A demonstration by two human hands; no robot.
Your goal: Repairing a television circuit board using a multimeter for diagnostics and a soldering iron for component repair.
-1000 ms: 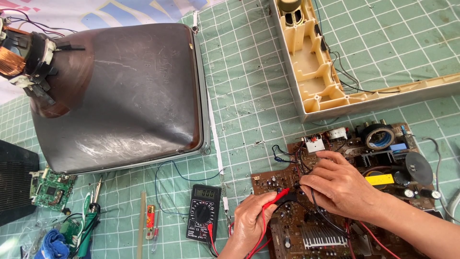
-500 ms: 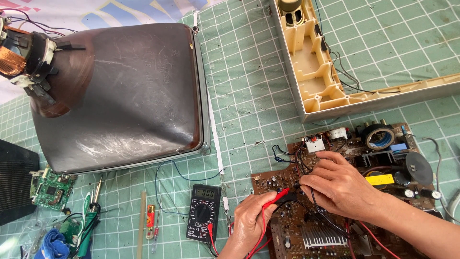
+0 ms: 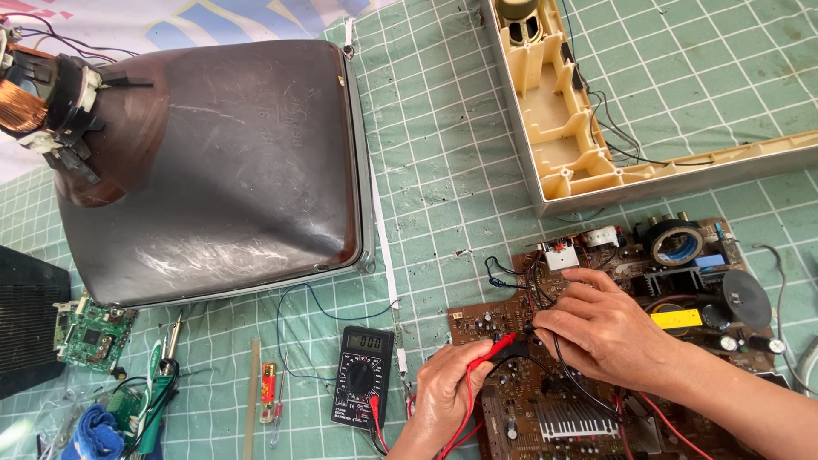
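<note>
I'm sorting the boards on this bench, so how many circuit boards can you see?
2: the large brown circuit board under both hands at lower right, and a small green circuit board at the left edge, below the picture tube. Others may be hidden.

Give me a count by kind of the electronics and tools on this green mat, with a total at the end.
Picture tube: 1
Circuit boards: 2, the brown board under the left hand and right hand, and a small green board
Multimeter: 1
Red probe, in the left hand: 1
Beige casing: 1
Total: 6
</note>
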